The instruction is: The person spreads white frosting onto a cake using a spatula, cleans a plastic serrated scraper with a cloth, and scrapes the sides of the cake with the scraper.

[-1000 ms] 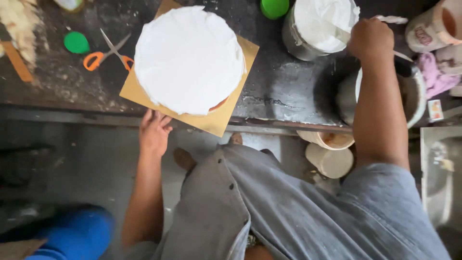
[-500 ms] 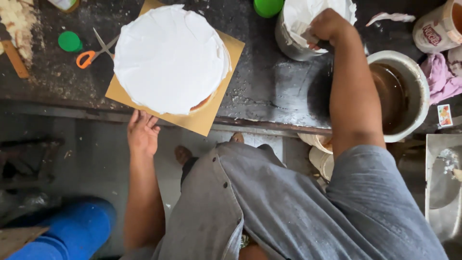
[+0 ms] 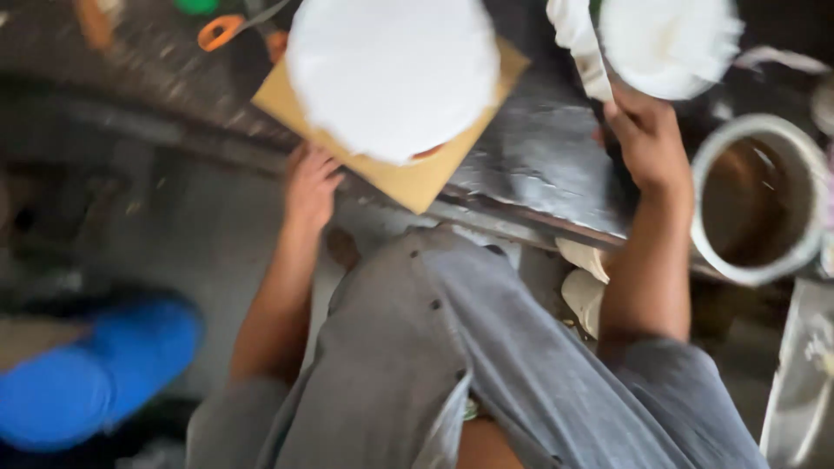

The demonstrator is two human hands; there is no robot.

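1 white cake point(image 3: 393, 74), 2 hands point(image 3: 310, 187), 1 bowl point(image 3: 669, 43)

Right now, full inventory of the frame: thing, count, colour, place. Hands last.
cake: 1, white, round, on the board at top centre
cake board: 1, tan, square, corner overhanging the counter edge
counter: 1, dark, smeared, across the top
scissors: 1, orange handles, top left
tub of white cream: 1, white, top right
metal pot: 1, silvery, brown inside, right edge
blue object: 1, blue, blurred, on the floor lower left
grey garment: 1, grey, on the person, lower centre
left hand: 1, at the board's near edge; contact unclear
right hand: 1, at the tub's near side; grip blurred
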